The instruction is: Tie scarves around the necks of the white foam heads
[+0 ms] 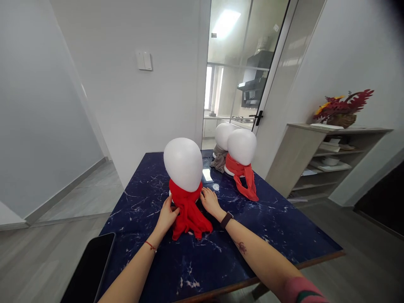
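Observation:
A white mannequin head (183, 162) stands on the table in front of me, with a bright red scarf (189, 212) wrapped and knotted about its neck. The scarf's loose ends lie forward on the tabletop. At the left of the neck, my left hand (168, 214) has a fold of the scarf between thumb and fingers. My right hand (211, 201) is on the other side, its fingers outstretched and touching the scarf's right edge by the head's base. Those fingertips are partly hidden by the cloth.
Two more mannequin heads stand at the back right, the nearer one (242, 145) in a coral-red scarf (246, 181), the farther (223, 135) in a grey scarf (218, 160). A phone (90, 269) is at the near left of the dark blue table (135, 210). A shelf (290, 155) stands right.

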`<move>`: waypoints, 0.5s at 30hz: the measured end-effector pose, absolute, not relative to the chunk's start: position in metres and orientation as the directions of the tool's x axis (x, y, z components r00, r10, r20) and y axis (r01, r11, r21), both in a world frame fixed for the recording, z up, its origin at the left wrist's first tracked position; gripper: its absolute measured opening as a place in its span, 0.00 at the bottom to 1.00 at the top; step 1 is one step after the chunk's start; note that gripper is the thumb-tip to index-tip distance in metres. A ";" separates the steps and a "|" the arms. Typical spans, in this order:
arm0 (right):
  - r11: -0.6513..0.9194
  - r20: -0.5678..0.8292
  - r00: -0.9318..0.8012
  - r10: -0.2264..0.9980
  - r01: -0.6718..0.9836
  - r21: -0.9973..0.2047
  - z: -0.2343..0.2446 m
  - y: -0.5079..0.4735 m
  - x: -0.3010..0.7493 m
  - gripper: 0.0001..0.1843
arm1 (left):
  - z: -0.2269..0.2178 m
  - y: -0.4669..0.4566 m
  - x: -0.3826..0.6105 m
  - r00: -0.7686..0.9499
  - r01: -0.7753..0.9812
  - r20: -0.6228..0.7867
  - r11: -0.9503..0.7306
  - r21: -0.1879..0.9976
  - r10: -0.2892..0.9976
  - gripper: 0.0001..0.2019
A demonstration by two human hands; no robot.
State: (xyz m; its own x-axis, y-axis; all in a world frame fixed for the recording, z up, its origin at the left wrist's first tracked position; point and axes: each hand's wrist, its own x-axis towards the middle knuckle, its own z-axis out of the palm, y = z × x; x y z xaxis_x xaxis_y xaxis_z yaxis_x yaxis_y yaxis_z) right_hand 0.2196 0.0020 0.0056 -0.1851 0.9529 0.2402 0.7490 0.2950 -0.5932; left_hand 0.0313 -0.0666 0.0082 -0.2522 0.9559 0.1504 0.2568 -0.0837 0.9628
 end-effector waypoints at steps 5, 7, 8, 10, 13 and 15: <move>0.302 0.246 -0.179 0.953 0.642 -0.704 0.012 0.000 0.219 0.14 | 0.013 -0.070 0.033 -0.268 0.143 0.098 -0.060 0.988 0.958 0.33; 0.259 0.220 -0.137 0.966 0.539 -0.801 0.011 -0.001 0.217 0.13 | 0.017 -0.072 0.033 -0.272 0.122 0.094 -0.063 0.991 0.958 0.33; 0.229 0.197 -0.117 0.973 0.467 -0.854 0.011 -0.002 0.216 0.12 | 0.020 -0.074 0.034 -0.272 0.115 0.091 -0.061 0.991 0.958 0.33; 0.153 0.128 -0.105 0.986 0.272 -0.950 0.011 -0.004 0.213 0.13 | 0.024 -0.077 0.034 -0.270 0.106 0.076 -0.049 0.993 0.960 0.34; -0.035 -0.023 -0.147 0.989 -0.081 -0.996 0.015 -0.010 0.210 0.19 | 0.028 -0.081 0.036 -0.251 0.090 0.062 -0.040 0.995 0.966 0.36; -0.135 -0.092 -0.170 0.981 -0.262 -0.956 0.019 -0.014 0.209 0.24 | 0.029 -0.083 0.037 -0.218 0.069 0.066 -0.052 0.996 0.974 0.38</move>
